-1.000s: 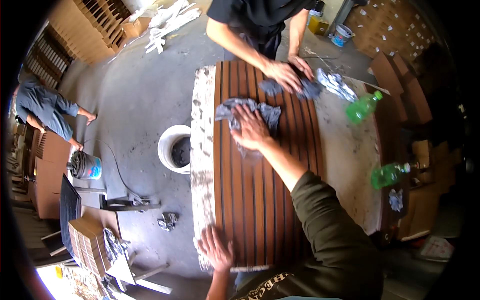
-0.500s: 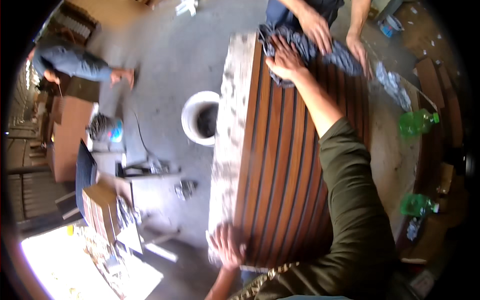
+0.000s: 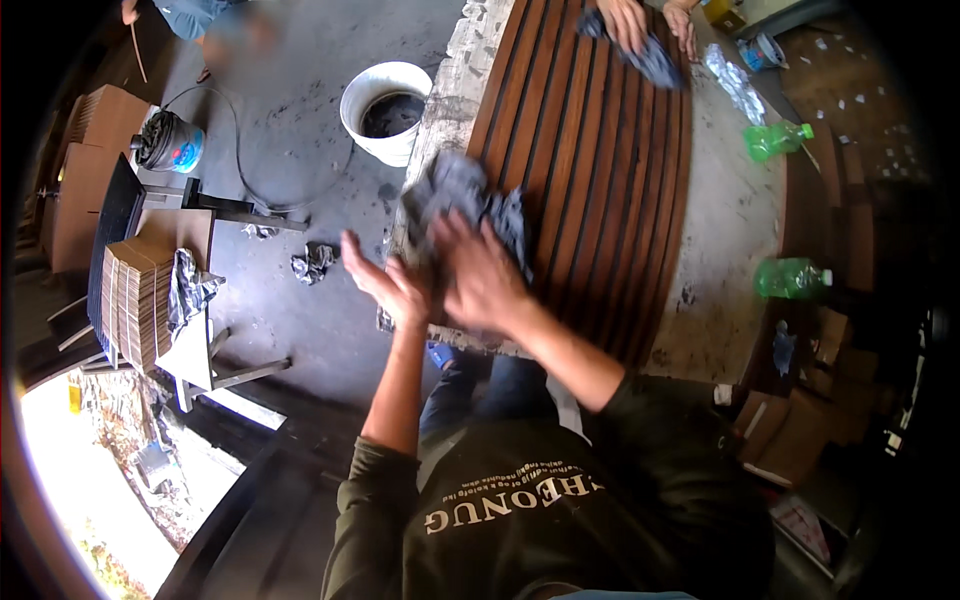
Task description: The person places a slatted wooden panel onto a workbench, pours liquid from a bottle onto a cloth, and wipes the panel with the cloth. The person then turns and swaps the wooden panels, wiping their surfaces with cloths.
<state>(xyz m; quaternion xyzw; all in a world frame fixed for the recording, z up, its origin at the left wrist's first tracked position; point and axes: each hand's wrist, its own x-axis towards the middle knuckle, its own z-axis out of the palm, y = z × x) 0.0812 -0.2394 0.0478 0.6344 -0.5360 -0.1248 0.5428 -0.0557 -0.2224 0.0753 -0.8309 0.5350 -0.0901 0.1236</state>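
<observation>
A brown wood-look panel (image 3: 585,190) with dark grooves lies on a worn pale tabletop (image 3: 728,240). At its near left side, a crumpled grey cloth (image 3: 455,190) lies over the panel's edge and the tabletop. My right hand (image 3: 483,280) is stretched out with its fingers against the cloth's near side, slightly blurred. Just left of it, my left hand (image 3: 392,285) is raised, fingers apart and holding nothing, by the table's left edge. At the far end, another person's hand (image 3: 625,22) presses a second grey cloth (image 3: 655,62) on the panel.
A white bucket (image 3: 388,112) with dark contents stands on the floor left of the table. Green plastic bottles (image 3: 790,278) and crumpled foil (image 3: 733,85) lie along the right side. Farther left are a stack of cardboard (image 3: 138,295), a smaller pail (image 3: 170,142) and a cable (image 3: 240,165).
My right hand and a grey cloth have come from the panel's far end to its near left corner. My left hand has lifted off the near corner. The view has shifted.
</observation>
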